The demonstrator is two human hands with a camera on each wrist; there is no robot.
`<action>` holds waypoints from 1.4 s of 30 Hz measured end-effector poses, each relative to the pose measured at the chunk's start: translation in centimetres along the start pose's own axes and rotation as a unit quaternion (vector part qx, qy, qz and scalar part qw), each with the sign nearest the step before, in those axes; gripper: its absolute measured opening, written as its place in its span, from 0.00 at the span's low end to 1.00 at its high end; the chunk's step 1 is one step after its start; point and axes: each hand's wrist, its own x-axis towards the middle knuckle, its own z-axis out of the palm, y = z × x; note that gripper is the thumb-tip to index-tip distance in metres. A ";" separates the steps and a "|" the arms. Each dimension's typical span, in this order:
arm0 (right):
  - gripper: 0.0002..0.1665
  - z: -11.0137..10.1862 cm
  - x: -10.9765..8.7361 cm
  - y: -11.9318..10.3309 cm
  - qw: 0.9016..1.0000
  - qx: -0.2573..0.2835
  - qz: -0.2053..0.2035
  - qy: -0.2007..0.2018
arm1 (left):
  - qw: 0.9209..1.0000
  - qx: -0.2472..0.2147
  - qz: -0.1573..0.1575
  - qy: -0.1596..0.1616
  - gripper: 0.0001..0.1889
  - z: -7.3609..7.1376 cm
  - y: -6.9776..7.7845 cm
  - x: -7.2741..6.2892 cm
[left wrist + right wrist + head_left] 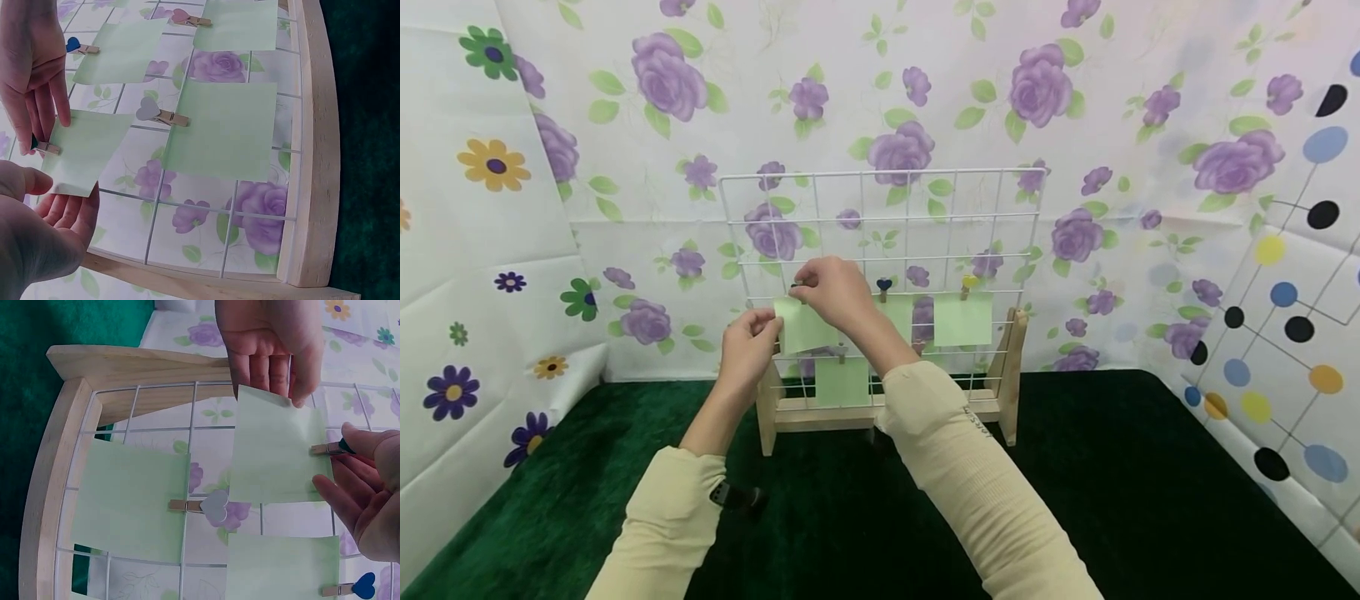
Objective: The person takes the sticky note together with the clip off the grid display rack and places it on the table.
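Both hands work at the left part of the white wire grid [880, 173], about halfway up it. The left hand [748, 346] pinches the left edge of a pale green note [805, 327], its thumb in front and fingers behind, the gap between them narrow. The right hand [842, 296] holds a small wooden clothespin [325, 449] with a dark green top between thumb and fingertips; the peg overlaps the upper edge of that note, which lies against the front of the grid, though whether it also grips a wire cannot be told. At the middle of the grid, in the same row, hangs a second note [895, 312] under a blue heart clip [883, 285], partly hidden by the right arm; toward the grid's right side is a third note [962, 319] under a yellow heart clip [970, 282]. Low on the grid's left half is a fourth note [842, 383] with a white heart clip [148, 109], and low near the grid's middle is a fifth [240, 31] with a pink heart clip [181, 17]. A wooden stand [1013, 375] supports the grid from below and at both sides, on a counter [1112, 500] covered in dark green cloth. Behind the grid hangs a sheet [955, 83] printed with purple roses.
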 end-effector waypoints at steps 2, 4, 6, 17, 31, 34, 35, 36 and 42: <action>0.16 0.1 0.1 0.0 1.000 -0.005 0.000 0.003 | 1.000 -0.002 0.001 0.000 0.20 0.0 0.0 0.0; 0.16 0.2 0.0 0.0 1.000 -0.011 -0.004 0.009 | 1.000 -0.004 0.001 0.001 0.21 -0.1 0.0 0.0; 0.15 0.3 0.0 0.1 1.000 -0.021 -0.012 0.019 | 1.000 -0.005 0.000 0.001 0.21 -0.1 0.0 0.2; 0.10 1.4 -0.3 0.6 0.989 -0.090 -0.072 0.097 | 0.999 0.010 0.002 0.042 0.17 0.6 -0.1 0.6; 0.09 1.7 0.0 1.1 0.976 -0.116 -0.120 0.139 | 0.997 0.034 0.016 0.070 0.16 0.9 -0.3 0.6; 0.08 1.7 0.1 1.1 0.975 -0.116 -0.130 0.142 | 0.997 0.032 0.021 0.070 0.16 0.8 -0.4 0.6; 0.08 1.7 0.2 1.2 0.974 -0.116 -0.135 0.144 | 0.997 0.029 0.019 0.069 0.16 0.8 -0.4 0.5; 0.08 1.8 0.2 1.2 0.971 -0.118 -0.141 0.149 | 0.997 0.025 0.018 0.066 0.16 0.8 -0.5 0.5; 0.08 1.5 0.3 1.1 0.957 -0.112 -0.194 0.187 | 0.999 -0.005 0.007 0.049 0.17 0.5 -0.9 0.3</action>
